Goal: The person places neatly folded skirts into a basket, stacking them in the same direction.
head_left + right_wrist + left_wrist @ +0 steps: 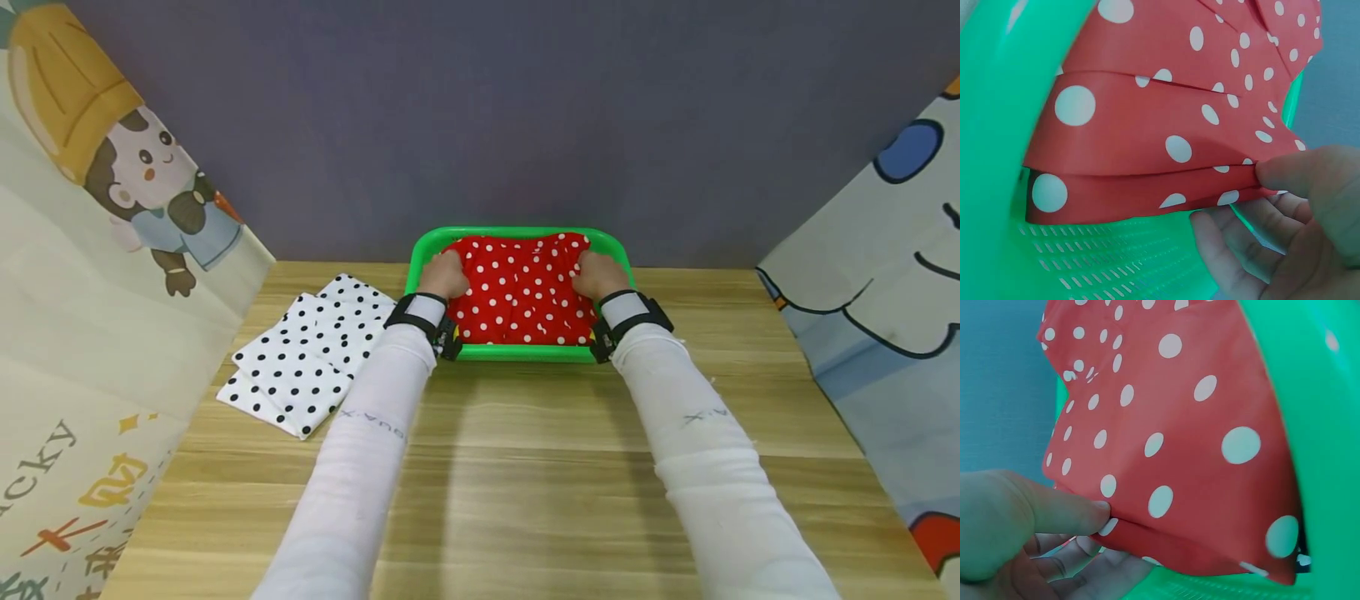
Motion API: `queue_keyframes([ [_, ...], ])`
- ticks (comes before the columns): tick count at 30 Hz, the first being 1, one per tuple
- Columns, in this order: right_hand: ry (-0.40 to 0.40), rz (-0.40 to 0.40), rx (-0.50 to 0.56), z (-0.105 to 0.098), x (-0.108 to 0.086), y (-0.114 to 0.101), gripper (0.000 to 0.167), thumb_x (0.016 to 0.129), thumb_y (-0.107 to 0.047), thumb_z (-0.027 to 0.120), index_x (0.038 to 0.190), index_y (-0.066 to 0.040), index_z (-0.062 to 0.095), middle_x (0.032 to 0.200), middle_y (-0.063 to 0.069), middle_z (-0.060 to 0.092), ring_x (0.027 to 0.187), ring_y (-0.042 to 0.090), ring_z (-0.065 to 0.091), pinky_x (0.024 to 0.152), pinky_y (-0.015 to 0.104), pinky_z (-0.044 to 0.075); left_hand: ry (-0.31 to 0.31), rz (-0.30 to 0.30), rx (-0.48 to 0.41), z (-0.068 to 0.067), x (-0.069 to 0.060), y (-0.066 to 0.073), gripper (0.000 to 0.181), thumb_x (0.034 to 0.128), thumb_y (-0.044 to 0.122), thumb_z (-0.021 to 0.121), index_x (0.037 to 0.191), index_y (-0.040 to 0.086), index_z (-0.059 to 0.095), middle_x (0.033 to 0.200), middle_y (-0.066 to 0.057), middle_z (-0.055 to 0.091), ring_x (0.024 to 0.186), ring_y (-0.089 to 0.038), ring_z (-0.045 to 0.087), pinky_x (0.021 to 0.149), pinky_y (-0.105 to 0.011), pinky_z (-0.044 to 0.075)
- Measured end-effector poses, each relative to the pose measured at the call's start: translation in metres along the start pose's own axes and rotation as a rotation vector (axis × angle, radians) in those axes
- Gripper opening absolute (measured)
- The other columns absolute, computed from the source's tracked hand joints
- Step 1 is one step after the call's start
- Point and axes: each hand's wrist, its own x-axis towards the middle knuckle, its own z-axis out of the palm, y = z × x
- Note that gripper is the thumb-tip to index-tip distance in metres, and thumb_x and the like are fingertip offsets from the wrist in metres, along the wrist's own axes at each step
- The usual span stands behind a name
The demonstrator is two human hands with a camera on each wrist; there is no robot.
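Observation:
A red cloth with white dots lies within the green basket. My left hand pinches the cloth's left edge; in the left wrist view the thumb of the left hand presses on top of the red cloth, fingers underneath. At the right edge my right hand pinches the cloth. The right wrist view has the right hand with its thumb on a folded layer of the red cloth, other fingers below, beside the slotted basket wall.
White cloths with black dots lie overlapping on the wooden table, left of the basket. A dark grey panel rises behind the basket. Printed panels with cartoon figures stand at the left and right.

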Motion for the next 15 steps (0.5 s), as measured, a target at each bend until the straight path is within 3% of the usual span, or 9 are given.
queue_keyframes([
  [8,-0.056,0.004,0.002,0.0043,0.0019,-0.0019,0.03,0.088,-0.014,0.048,0.112,0.002,0.052,0.091,0.017,0.055,0.08,0.03,0.051,0.069,0.037,0.045,-0.02,-0.022,0.047,0.0032,0.0021,0.0012,0.028,0.0849,0.015,0.059,0.11,0.003,0.055,0.107,-0.014,0.058,0.092,-0.028,0.056,0.077,-0.037,0.05],
  [15,-0.132,0.013,0.047,0.0046,-0.0021,-0.0029,0.035,0.089,-0.017,0.048,0.118,0.004,0.05,0.098,0.019,0.056,0.082,0.029,0.052,0.069,0.035,0.047,-0.043,-0.005,0.105,0.0057,0.0082,0.0001,0.031,0.086,0.016,0.056,0.114,0.003,0.054,0.112,-0.015,0.058,0.096,-0.028,0.056,0.081,-0.037,0.049],
])
